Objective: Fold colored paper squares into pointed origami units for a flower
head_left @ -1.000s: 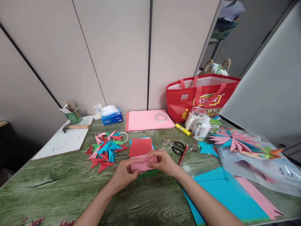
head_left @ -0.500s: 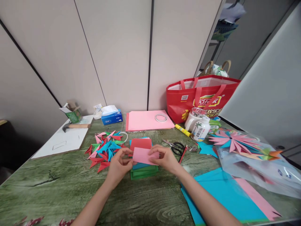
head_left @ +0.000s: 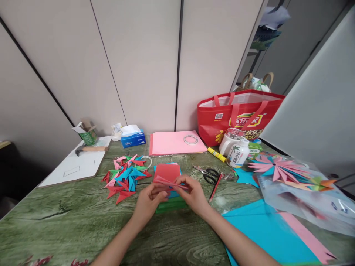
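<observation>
A small pink paper (head_left: 168, 182), seen nearly edge-on and bent, is held between my two hands. My left hand (head_left: 152, 197) grips its left part with thumb and fingers. On its right end, my right hand (head_left: 191, 190) pinches it. Below and behind lie stacked paper pieces: red ones (head_left: 168, 170) at the back and green ones (head_left: 172, 205) nearest me, with some blue showing between. Folded pieces in red, blue, pink and green (head_left: 127, 177) are heaped to the left of my hands.
Scissors (head_left: 210, 175) and a red pencil (head_left: 215, 187) lie right of my hands. Behind are pink sheets (head_left: 177, 143), a glue stick (head_left: 216, 154), a white bottle (head_left: 237, 153) and a red bag (head_left: 209, 122). Blue sheets (head_left: 266, 229) lie front right; a hammer (head_left: 93, 148) rests at left.
The pink paper has turned from lying flat to the view to nearly edge-on, and it is now bent. My left hand has shifted right and its fingers now reach under the paper.
</observation>
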The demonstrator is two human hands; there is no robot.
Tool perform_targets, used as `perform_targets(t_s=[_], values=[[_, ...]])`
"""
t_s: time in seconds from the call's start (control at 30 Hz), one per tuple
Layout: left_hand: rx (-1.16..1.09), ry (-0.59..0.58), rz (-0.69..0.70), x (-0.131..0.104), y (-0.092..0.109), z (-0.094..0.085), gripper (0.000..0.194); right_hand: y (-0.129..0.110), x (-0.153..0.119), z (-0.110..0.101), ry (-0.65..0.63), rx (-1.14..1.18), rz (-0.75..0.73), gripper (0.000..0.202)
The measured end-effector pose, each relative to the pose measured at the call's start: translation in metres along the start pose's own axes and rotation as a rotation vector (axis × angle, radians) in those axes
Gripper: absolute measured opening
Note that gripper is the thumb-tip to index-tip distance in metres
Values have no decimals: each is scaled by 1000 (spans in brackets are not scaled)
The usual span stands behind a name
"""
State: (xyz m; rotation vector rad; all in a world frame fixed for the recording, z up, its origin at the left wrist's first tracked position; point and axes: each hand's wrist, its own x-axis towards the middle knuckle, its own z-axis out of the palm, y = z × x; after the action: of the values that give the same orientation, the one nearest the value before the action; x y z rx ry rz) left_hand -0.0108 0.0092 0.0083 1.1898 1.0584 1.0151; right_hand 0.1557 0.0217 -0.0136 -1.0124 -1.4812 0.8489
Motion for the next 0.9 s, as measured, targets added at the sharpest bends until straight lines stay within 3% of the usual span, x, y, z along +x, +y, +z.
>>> perform_targets(t_s=[0.13, 0.2, 0.33, 0.43, 0.53, 0.67, 0.9], values=[[-88, 23, 46, 1, -3, -1, 31, -10, -5, 3, -156, -12, -123, 10], [-81, 56, 72, 2, -3, -2, 35, -14, -6, 2, -222, -66, -174, 20], [-22, 63, 83, 4, -2, -3, 34, -16, -7, 1, -256, -113, -190, 31], [-20, 27, 64, 4, 0, -3, 34, -13, -8, 3, -204, -82, -175, 26], [-22, -2, 80, 3, -1, -2, 32, -10, -9, 5, -177, -7, -139, 36], [-26, -24, 106, 2, -5, -1, 32, -8, -10, 8, -187, 59, -77, 45], [-81, -26, 86, 4, -9, -4, 39, -10, -8, 7, -257, 237, 87, 40]])
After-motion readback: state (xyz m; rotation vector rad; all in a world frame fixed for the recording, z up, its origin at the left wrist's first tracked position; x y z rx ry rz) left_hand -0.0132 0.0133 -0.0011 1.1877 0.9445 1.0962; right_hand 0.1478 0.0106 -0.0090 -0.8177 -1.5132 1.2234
